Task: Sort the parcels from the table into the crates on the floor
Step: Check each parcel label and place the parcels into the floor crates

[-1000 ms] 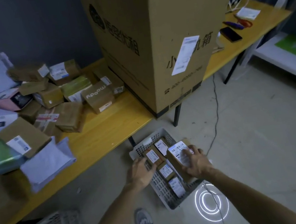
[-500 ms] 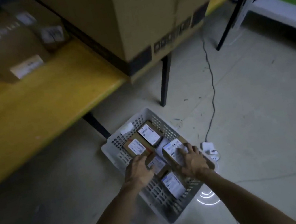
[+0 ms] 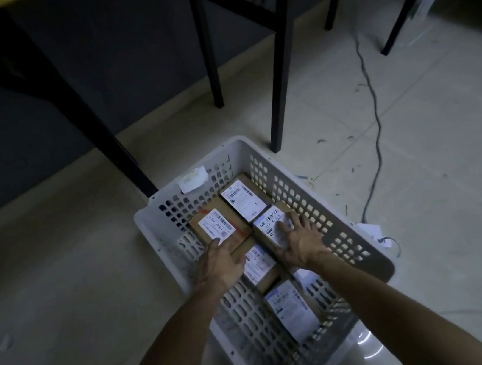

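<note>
Head: hands [image 3: 221,262] atop parcels [image 3: 268,224] in crate [image 3: 334,231]

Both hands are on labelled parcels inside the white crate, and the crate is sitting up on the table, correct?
No. The head view shows the white crate on the floor, beside a black table leg. The rest holds: the left hand rests on one labelled parcel, the right hand on another parcel.

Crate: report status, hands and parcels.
Left hand rests on taped parcel. Right hand spread on labelled parcel beside it. Other parcels in crate, labels up. Table leg by far corner.
</note>
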